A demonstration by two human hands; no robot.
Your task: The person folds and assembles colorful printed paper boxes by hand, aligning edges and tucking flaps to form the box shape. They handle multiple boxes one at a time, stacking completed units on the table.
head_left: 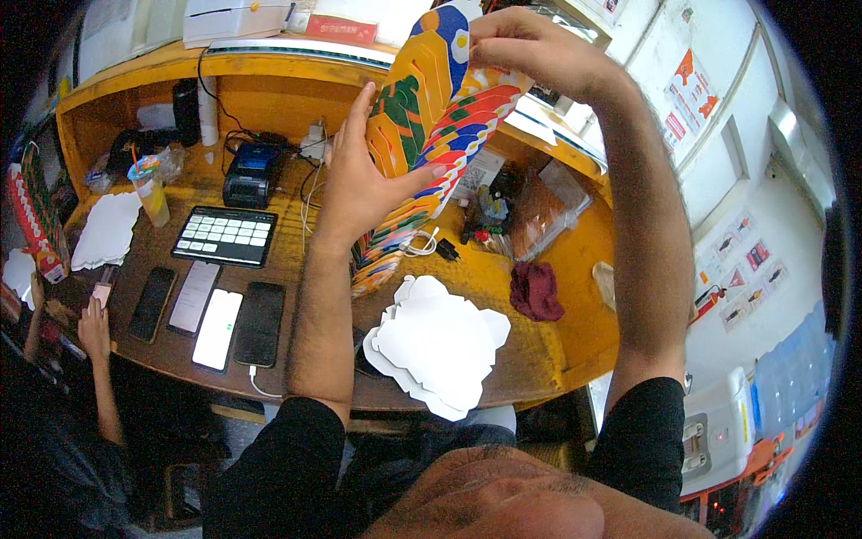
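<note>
L hand (359, 184), approx 11 o'clock, is clamped on a thick, fanned stack of flat, card-like, multicolour printed cut-outs (409, 121), held tilted up off the desk at 12 o'clock. L forearm rises near-vert. from 7 o'clock; fingers run up the stack's left side, thumb laid across its fanned edges, tip toward 2 o'clock. R arm comes up from a black short sleeve (642, 427) at 4 o'clock, past 3 & 2, w/ wrist bent sharply left, so R hand (530, 45) sits approx 1 o'clock, by the stack's top edge. R fingertips partly hidden; can't tell if they grip or just touch.

Below the stack, just off centre toward 6 o'clock: a loose pile of white, scallop-edged flat cut-outs (440, 346) on the dark-topped, yellow-sided wooden desk (350, 386). Crumpled maroon cloth (536, 292) just under 3 o'clock. Black-framed rectangular tablet (224, 235) btwn 9 & 10, w/ several flat phones nearby. Co-worker's hand (94, 330), just under 9, is at a small phone (103, 289).
</note>
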